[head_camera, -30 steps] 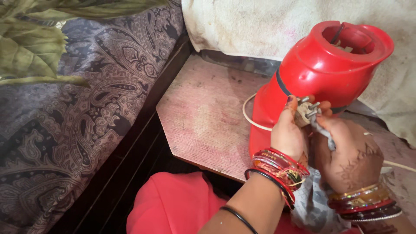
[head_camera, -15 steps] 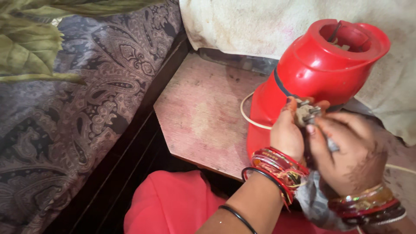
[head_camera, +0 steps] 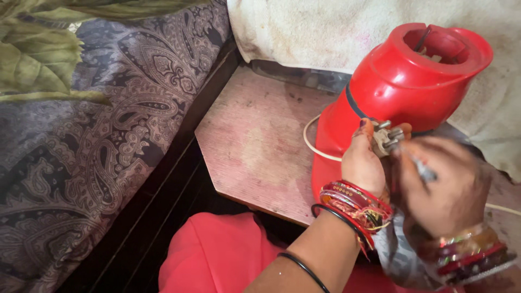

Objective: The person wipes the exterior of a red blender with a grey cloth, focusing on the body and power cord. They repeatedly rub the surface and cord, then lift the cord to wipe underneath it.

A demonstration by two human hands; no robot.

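Note:
A red plastic appliance base [head_camera: 401, 87] stands on a worn pinkish wooden table [head_camera: 255, 141]. Its pale cord [head_camera: 312, 146] loops out beside it. In front of the base, my left hand [head_camera: 362, 163] grips the cream electric plug [head_camera: 386, 138], metal pins pointing up. My right hand [head_camera: 442, 184], blurred, holds a grey cloth [head_camera: 423, 171] against the plug. Red and gold bangles sit on both wrists.
A paisley grey-purple bedcover [head_camera: 97, 135] lies at the left past a dark wooden edge. A cream towel [head_camera: 325, 30] drapes behind the table. Green fabric [head_camera: 32, 54] is at the top left. Red clothing [head_camera: 217, 255] fills the lower middle.
My right hand has shifted with the cloth over the plug, from below it to its right side. The left hand keeps its hold on the plug.

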